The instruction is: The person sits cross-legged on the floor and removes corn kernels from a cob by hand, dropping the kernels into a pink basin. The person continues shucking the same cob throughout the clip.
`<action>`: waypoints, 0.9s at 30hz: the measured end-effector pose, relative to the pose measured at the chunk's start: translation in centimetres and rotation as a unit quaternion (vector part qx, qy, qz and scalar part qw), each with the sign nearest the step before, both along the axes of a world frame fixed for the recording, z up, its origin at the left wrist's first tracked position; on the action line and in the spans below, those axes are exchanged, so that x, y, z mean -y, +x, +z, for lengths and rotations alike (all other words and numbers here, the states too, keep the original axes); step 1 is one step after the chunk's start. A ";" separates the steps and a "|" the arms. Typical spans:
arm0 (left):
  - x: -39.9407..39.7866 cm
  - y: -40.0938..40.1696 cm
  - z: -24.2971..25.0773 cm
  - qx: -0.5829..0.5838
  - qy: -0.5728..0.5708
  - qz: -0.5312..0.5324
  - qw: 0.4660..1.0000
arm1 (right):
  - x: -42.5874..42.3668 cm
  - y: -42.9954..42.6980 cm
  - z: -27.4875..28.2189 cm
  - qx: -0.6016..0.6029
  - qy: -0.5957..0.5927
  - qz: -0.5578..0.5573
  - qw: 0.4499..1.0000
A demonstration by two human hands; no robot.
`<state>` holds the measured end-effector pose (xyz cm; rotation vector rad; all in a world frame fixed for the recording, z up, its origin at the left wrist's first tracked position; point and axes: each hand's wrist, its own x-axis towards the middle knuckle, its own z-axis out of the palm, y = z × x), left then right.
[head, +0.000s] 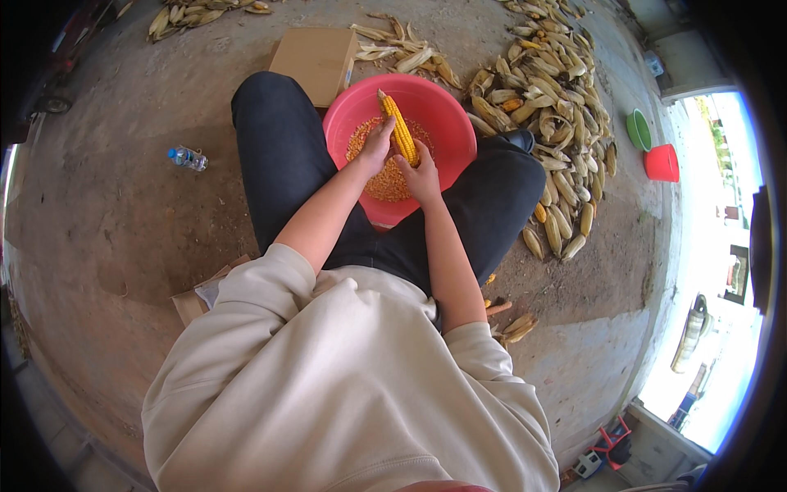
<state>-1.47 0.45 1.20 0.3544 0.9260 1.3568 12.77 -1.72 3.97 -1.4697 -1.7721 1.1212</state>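
A yellow ear of corn [401,130], its husk off and its tip pointing away from me, is held in both hands above a pink plastic basin [452,135]. My left hand [377,147] grips its left side near the middle. Around the lower end are the fingers of my right hand [422,174]. Loose corn kernels [387,183] cover the bottom of the basin, which stands between my legs.
A cardboard box [315,64] stands beyond my left knee. Unshelled corn in dry husks [562,111] lies heaped at the right, near a green basin [639,130] and a red bucket [662,163]. A plastic bottle [188,158] lies at the left.
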 end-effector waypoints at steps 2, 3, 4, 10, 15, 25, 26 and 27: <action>-0.2 0.1 -0.7 -0.017 0.026 0.006 1.000 | 0.1 0.0 0.3 -0.006 -0.017 -0.009 1.000; -0.3 0.2 -1.0 -0.037 0.044 0.007 0.998 | 0.1 0.0 0.3 -0.008 -0.027 -0.014 0.999; -0.3 0.2 -1.2 -0.057 0.062 0.007 0.996 | 0.1 -0.1 0.3 -0.011 -0.029 -0.015 0.999; -0.1 -0.2 -1.0 0.042 0.015 -0.014 0.999 | -0.4 0.1 -1.6 -0.022 -0.009 -0.018 1.000; 0.0 0.5 -0.7 -0.044 0.096 -0.013 0.994 | -0.7 -0.1 -1.9 -0.173 -0.098 -0.037 0.979; 0.1 -0.2 -0.1 -0.007 -0.022 0.008 1.000 | -1.2 0.3 -3.4 -0.095 -0.039 -0.014 0.995; 0.1 -0.1 -0.1 -0.020 -0.029 0.014 0.999 | -1.3 0.4 -3.8 -0.093 -0.041 -0.015 0.995; 0.0 -0.1 -0.2 -0.024 -0.021 0.021 0.999 | -1.4 0.4 -4.0 -0.085 -0.053 -0.021 0.995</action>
